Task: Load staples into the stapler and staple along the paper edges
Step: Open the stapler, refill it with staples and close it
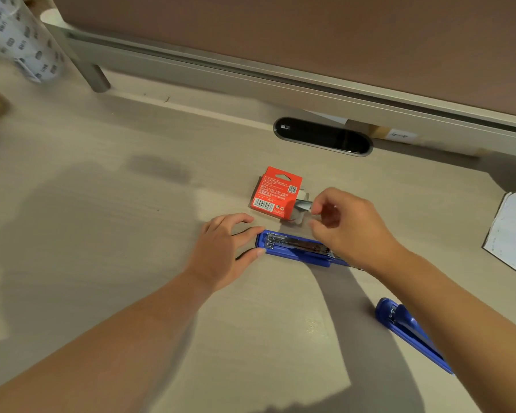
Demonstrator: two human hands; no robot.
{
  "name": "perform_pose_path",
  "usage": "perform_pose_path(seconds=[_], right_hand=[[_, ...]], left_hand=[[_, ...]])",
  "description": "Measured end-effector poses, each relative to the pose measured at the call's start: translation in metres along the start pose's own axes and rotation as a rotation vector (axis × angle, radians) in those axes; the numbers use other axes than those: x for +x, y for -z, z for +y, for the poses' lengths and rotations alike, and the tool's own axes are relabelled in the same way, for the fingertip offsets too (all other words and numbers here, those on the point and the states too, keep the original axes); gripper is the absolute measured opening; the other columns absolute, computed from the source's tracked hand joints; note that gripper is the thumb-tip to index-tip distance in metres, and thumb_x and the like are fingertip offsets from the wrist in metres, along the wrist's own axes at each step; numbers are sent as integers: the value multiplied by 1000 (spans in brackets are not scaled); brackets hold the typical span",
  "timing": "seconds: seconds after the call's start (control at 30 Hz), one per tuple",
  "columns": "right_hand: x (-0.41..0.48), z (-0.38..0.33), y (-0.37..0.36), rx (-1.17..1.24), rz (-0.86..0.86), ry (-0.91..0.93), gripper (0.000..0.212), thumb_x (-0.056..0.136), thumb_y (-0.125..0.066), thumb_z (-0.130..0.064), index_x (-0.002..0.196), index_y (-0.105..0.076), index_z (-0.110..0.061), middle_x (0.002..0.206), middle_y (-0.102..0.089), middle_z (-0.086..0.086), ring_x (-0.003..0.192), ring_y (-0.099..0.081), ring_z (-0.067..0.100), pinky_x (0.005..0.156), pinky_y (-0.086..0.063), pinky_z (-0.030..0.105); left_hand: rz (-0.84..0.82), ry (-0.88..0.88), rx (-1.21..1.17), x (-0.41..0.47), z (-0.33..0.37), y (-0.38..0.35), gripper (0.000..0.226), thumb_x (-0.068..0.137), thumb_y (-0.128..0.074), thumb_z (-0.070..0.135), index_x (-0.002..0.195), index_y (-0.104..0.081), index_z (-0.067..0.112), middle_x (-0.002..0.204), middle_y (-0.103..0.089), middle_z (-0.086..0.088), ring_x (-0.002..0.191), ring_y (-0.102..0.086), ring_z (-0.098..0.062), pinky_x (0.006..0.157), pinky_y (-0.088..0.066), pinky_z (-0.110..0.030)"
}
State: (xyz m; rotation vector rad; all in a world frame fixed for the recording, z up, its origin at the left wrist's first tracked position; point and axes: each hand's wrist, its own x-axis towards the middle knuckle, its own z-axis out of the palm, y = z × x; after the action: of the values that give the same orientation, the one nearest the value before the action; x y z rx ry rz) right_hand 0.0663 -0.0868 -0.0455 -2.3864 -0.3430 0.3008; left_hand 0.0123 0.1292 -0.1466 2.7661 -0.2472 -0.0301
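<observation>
Stapler lies opened flat mid-surface, metal staple channel facing up, presumably so a strip can be dropped in. Front end is steadied by left hand, fingers spread wide, tips touching it, nothing gripped. Right hand hovers above channel, fingers pinched narrow near opened end of red staple box; whether a strip is held cannot be told (blur). Box sits just behind stapler. Second blue stapler near right-front edge; paper at right edge. Surface: pale wood-grain desk w/ black cable grommet at rear, brown partition behind.
</observation>
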Motion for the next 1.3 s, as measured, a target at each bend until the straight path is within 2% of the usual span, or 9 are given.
perform_pose_path(seconds=[0.2,0.37,0.43,0.57,0.67,0.77,0.83,0.93,1.3], right_hand=[[-16,4,-21,70,103,-225,17,77,-63,-5,88,-59,-17,65,-55,-2,56,-49,13,54,-40,11],[-23,5,-27,372,125,-431,31,78,-57,0,80,-63,-31,71,-53,0,67,-52,17,63,-49,33],[-24,4,-27,441,109,-468,29,80,-61,-2,82,-65,-31,74,-55,-2,73,-55,17,67,-51,34],[-24,6,-27,38,105,-330,32,85,-62,-9,115,-64,-16,92,-64,0,85,-58,15,80,-42,19],[-26,9,-28,-122,75,-139,14,87,-58,-11,97,-67,-13,84,-67,4,75,-57,19,64,-36,11],[-27,10,-33,-202,1,47,11,90,-55,-12,90,-66,-11,79,-61,4,70,-52,21,60,-34,16],[-27,12,-39,-220,2,162,12,88,-57,-9,92,-68,-8,86,-62,9,73,-58,26,67,-46,27],[-27,14,-49,-266,15,225,18,86,-54,-13,93,-68,-4,83,-62,13,69,-60,30,57,-54,43],[-26,16,-59,-337,126,291,16,84,-57,-7,94,-68,0,80,-63,15,67,-57,32,55,-52,39]], left_hand=[[6,-4,-6,0,0,-1,45,80,-46,52,112,-68,28,117,-61,3,105,-57,-21,88,-34,-27],[15,-5,-18,-1,0,-1,45,80,-47,52,112,-68,29,116,-62,3,104,-57,-21,87,-34,-29],[21,-6,-28,-1,0,-1,44,80,-48,52,112,-68,28,116,-62,2,104,-57,-22,87,-34,-29],[24,-8,-34,-1,0,-1,44,80,-48,52,112,-68,28,116,-62,2,105,-57,-22,87,-34,-29],[21,-7,-41,0,0,-1,45,80,-47,52,112,-68,28,117,-61,3,106,-57,-21,88,-34,-30],[18,-5,-43,0,-1,-2,45,80,-48,52,113,-67,28,117,-61,2,106,-57,-22,88,-34,-30],[14,-4,-45,0,-1,-2,45,80,-48,52,113,-67,28,118,-61,2,106,-56,-22,88,-34,-30],[11,-1,-53,0,-2,-2,45,80,-48,53,113,-67,28,119,-60,3,108,-56,-22,89,-33,-30],[9,-6,-66,0,-3,-3,46,81,-48,53,114,-67,28,119,-60,1,108,-55,-24,88,-36,-31]])
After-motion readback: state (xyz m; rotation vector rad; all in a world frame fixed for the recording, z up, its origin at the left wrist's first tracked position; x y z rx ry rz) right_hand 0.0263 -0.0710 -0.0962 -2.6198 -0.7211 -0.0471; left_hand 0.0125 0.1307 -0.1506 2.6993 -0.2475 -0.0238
